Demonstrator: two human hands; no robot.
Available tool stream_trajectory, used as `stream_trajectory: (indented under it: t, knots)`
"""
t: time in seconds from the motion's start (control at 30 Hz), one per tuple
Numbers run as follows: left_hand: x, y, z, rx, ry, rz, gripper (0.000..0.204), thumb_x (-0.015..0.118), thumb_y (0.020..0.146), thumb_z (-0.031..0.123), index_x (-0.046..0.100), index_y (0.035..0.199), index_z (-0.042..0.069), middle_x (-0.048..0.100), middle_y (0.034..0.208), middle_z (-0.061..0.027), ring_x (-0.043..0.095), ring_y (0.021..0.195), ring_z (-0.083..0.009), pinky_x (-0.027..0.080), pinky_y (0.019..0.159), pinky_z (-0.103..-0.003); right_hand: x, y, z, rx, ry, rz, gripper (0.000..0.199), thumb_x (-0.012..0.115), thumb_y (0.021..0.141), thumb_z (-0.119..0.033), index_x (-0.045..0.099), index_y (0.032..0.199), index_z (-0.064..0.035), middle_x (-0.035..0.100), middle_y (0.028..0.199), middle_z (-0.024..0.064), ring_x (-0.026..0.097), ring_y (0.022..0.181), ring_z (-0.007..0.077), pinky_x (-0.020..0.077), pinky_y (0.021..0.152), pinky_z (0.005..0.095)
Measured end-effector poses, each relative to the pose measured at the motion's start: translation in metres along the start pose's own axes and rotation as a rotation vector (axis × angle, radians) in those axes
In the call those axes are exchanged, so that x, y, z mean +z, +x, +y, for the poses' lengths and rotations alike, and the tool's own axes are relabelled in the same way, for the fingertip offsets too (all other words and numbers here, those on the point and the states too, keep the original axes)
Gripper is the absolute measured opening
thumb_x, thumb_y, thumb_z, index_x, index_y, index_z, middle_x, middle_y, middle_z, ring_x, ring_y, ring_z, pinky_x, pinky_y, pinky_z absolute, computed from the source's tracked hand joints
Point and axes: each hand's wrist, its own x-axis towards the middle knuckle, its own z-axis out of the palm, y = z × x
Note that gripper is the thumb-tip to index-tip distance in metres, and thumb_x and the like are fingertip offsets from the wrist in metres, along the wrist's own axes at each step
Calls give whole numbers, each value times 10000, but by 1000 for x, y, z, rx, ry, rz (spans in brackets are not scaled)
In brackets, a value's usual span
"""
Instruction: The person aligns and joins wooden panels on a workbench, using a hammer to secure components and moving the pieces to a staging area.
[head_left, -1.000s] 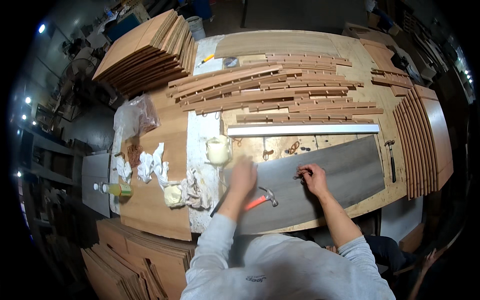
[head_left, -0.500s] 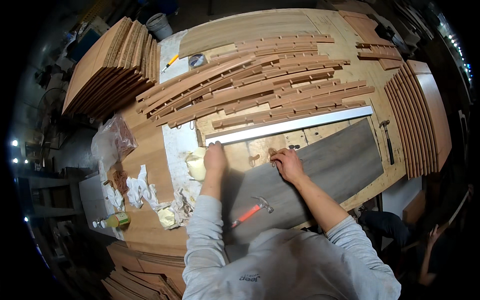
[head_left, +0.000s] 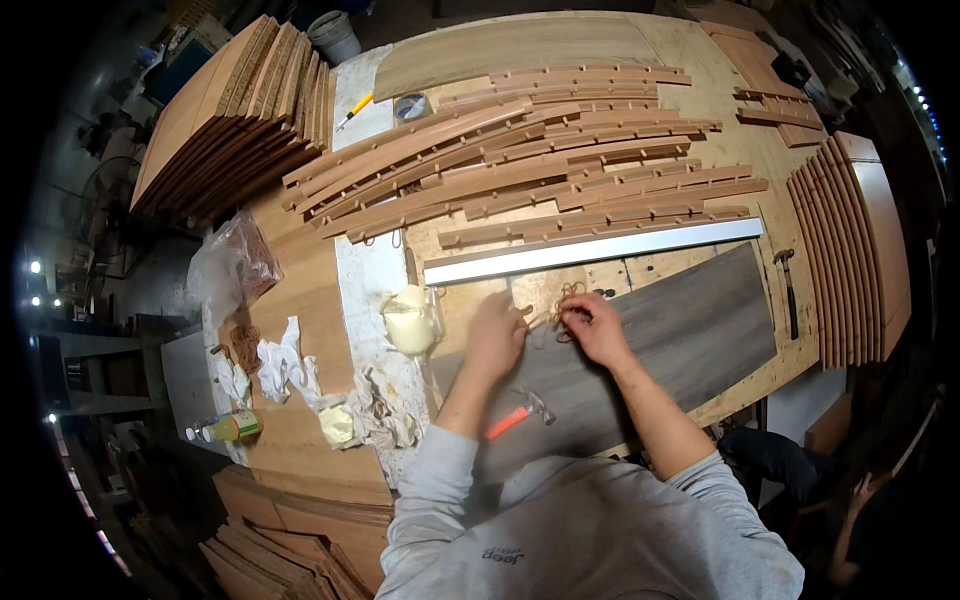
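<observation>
Pinching thin brown looped cord (head_left: 572, 289) at frame centre: right hand (head_left: 597, 331). Likely light, limp, tangle-prone; best held where bunched. Left hand (head_left: 496, 336) nearby, grip unclear.

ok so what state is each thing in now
left hand, fingers curled, hold unclear
right hand, pinching cord
cord, loosely looped
orange hammer, lying on grey board
grey board, flat
pegged strips, overlapping
plastic bag, crumpled
bottle, capped
black hammer, lying down
</observation>
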Motion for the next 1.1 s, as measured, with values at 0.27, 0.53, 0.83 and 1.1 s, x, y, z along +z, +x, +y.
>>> stream_trajectory:
  t: [0.27, 0.53, 0.83, 1.1]
  knots:
    - [35, -18, 19, -127, -124, -171, 165, 634, 915, 90, 685, 1071, 72, 656, 1050, -161, 637, 987, -366, 544, 841, -442, -7, -58, 15, -155, -335, 83, 176, 732, 852, -57, 743, 1020, -109, 725, 990, 111, 679, 925, 313, 542, 820, 409]
    - [90, -76, 57, -1025, -1752, -79, 391, 518, 1080, 352, 509, 1371, 91, 674, 1207, -83, 673, 1011, -192, 571, 791, -340, 6, -84, -76, -226, -159, -134, 384, 601, 901, 76, 610, 1273, -15, 619, 1301, 193, 663, 1151, 315, 513, 1028, 369]
    - [11, -101, 45, -789, -1298, 398, 143, 638, 976, 109, 506, 993, 57, 611, 796, -49, 603, 662, -118, 506, 571, -270, 40, -125, -107, 223, 761, -434, 536, 515, 876, 133, 388, 1338, -107, 459, 1474, 183, 538, 1354, 309, 461, 1093, 388]
    - [-158, -61, -63, -619, -845, 883, 206, 684, 899, 118, 549, 1043, 62, 608, 893, -52, 587, 811, -116, 496, 705, -271, -11, -149, -90, 311, 497, -100, 203, 588, 1001, -74, 578, 1204, -68, 698, 1131, 116, 709, 950, 213, 563, 823, 317]
